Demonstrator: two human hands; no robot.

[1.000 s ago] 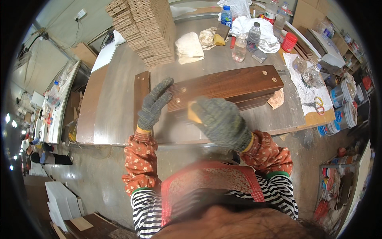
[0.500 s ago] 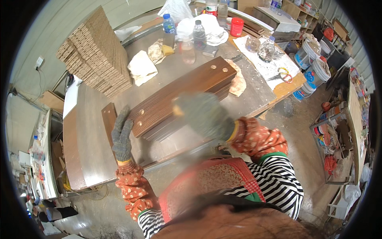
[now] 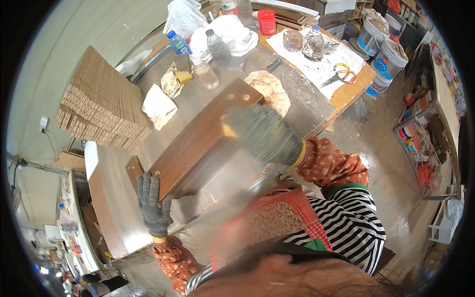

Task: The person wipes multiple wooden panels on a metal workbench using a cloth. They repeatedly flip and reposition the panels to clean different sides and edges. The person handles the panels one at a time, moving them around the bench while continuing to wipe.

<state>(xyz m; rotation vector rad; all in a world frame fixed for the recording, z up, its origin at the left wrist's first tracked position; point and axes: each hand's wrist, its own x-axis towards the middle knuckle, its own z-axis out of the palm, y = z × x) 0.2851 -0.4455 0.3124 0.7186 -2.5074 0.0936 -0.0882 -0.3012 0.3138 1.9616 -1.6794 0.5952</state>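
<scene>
A long dark-brown wooden panel (image 3: 200, 141) lies on a stack of similar panels on the grey worktable (image 3: 232, 168). My left hand (image 3: 152, 203), in a grey knit glove, rests flat with fingers apart at the panel's near left end. My right hand (image 3: 262, 132), also gloved and blurred, presses a small yellow pad (image 3: 228, 130) onto the panel's right part. Two pale round spots mark the panel's far end.
A tall stack of cardboard sheets (image 3: 101, 106) stands at the back left. Water bottles (image 3: 210, 47), crumpled cloths (image 3: 159, 105), a red jar (image 3: 267, 22), orange-handled scissors (image 3: 339, 75) on white paper, and paint buckets (image 3: 381, 47) crowd the far side. Shelves line the right.
The view has swung, so the table now runs diagonally. My left hand slid down to the panel's near left end. My right hand stays on the panel, blurred.
</scene>
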